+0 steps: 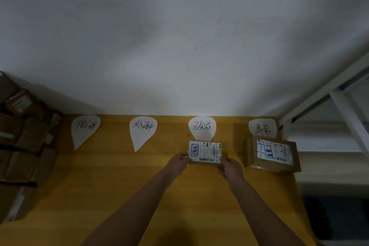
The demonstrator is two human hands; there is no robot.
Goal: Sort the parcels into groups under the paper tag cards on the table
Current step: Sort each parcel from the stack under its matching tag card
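A small cardboard parcel [207, 152] with a white shipping label and a blue stamp lies just below the third paper tag card [202, 127]. My left hand [178, 163] grips its near-left corner and my right hand [229, 168] grips its near-right corner. A larger cardboard parcel [273, 154] with a label and blue stamp sits under the fourth tag card [262, 127] at the right. Two more tag cards, the first [84, 129] and the second [142, 130], have no parcel beneath them.
The yellow wooden table [119, 181] runs along a white wall. A pile of several cardboard parcels [22, 146] is stacked at the table's left end. A white metal frame [343, 106] stands past the table's right edge.
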